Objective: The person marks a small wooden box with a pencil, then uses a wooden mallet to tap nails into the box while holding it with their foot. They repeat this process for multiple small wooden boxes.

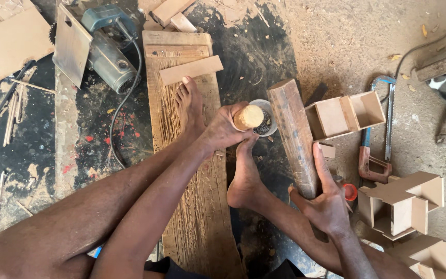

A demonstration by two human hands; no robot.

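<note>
The left hand point(228, 126) has its grip clenched around a short wooden peg point(248, 117), held just above a small white bowl point(265, 118) on the floor. The right hand point(326, 199) grasps the lower end of a thick wooden block point(294, 137), which leans beside an open wooden box point(344, 114); a hand saw point(380, 132) lies further right

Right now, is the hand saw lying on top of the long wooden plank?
No, the hand saw lies on the sandy ground to the right, beside the small wooden boxes, well apart from the plank.
</note>
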